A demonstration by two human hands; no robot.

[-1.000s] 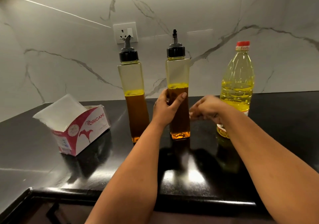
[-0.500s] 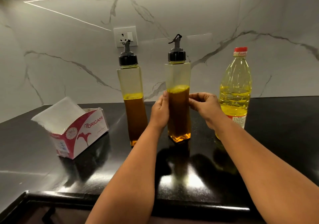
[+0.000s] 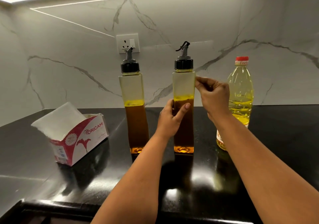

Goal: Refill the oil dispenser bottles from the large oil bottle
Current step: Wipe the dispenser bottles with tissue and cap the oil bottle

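Meanwhile left hand clamps the tall square clear oil dispenser bottle; right hand's curled fingertips touch its upper edge.

right hand climbs from mid-bottle to the right dispenser bottle's clear upper part; left hand wraps its thumb across again.

– What can't you make out here?
– Your right forearm hides the large oil bottle's lower label. Your left hand covers part of the right dispenser bottle. The tissue box's small print is unreadable.
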